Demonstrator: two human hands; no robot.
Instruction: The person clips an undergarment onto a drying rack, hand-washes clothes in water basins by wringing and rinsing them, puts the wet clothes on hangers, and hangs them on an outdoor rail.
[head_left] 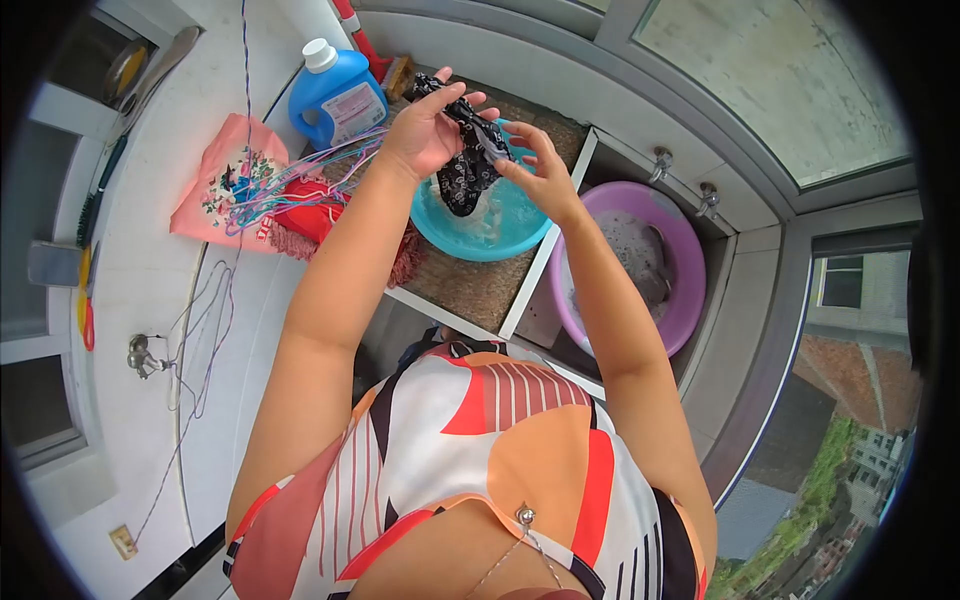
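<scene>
Currently, both hands [480, 140] clamped on black patterned cloth [466, 172] above blue basin [482, 225].

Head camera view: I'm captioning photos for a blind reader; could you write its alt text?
A person's left hand and right hand hold black patterned fabric over a turquoise basin of water. To the right, a purple basin holds suds near two taps; at left stands a blue jug.

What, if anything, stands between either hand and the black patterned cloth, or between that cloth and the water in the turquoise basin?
Nothing visible: the left hand and right hand both already touch the cloth, and it hangs over the turquoise basin.
</scene>
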